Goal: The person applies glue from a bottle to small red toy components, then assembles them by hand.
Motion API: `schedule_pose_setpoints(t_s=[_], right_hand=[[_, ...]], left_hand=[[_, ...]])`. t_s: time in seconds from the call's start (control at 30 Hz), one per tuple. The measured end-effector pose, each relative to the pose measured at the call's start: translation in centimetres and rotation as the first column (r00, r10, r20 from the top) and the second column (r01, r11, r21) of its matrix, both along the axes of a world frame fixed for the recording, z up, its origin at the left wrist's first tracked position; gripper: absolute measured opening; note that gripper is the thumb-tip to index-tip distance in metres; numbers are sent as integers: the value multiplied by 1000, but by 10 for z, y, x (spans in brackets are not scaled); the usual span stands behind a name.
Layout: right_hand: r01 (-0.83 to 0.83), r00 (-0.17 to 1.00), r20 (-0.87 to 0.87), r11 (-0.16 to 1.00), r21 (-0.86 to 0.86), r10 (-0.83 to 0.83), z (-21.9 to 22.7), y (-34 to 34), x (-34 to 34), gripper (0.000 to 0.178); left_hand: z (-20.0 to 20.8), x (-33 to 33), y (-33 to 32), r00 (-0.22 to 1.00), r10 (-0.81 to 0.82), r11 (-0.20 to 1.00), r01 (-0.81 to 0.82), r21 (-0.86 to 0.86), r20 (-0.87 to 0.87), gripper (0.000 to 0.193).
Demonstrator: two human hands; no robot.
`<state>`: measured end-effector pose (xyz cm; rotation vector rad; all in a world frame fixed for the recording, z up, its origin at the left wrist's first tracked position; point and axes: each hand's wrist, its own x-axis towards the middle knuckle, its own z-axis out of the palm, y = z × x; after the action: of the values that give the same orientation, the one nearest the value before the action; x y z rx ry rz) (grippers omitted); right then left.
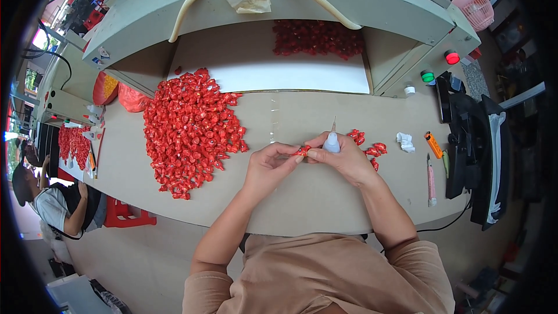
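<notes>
My left hand (268,166) pinches a small red plastic piece (301,151) between thumb and fingers, over the middle of the table. The thumb and fingertips of my right hand (347,160) touch the same piece from the other side. That hand also grips a white needle-tipped squeeze bottle (332,142), its thin needle pointing up and away from me. Just right of it lie several loose red pieces (376,149). A large heap of similar red pieces (189,134) spreads to the left of my left hand. Their exact kind is too small to tell.
A pale machine housing (395,17) spans the far side, with more red pieces (317,38) on its white bed. On the right lie crumpled tissue (406,142), an orange lighter-like object (433,145), a pink-handled cutter (431,181) and a black stand (465,151). Another person (55,203) sits far left.
</notes>
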<state>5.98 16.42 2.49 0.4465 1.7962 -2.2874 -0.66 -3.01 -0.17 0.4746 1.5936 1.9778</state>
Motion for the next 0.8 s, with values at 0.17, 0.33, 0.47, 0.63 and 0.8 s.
schedule_pose_setpoints(t_s=[0.17,0.33,0.47,0.63,0.8], right_hand=[[3,1000,-4,1000,-1,-3,-2,0,0,30],[-6,1000,15,1000,-11,6,-2,1,0,27],[11,1000,-14,1000,-4,-11,1,-1,0,28],[37,993,-116,998,59,-30,0,1,0,25],[48,981,-192,991,126,-23,5,-2,2,22]], left_hand=[[1,0,-1,1000,-11,1000,11,-17,3,16],[-1,0,-1,1000,-8,1000,8,-7,-12,17],[1,-1,0,999,-12,1000,12,16,-34,17],[7,-1,1,992,2,1000,-1,7,-127,20],[6,-2,1,990,4,1000,0,28,-138,22]])
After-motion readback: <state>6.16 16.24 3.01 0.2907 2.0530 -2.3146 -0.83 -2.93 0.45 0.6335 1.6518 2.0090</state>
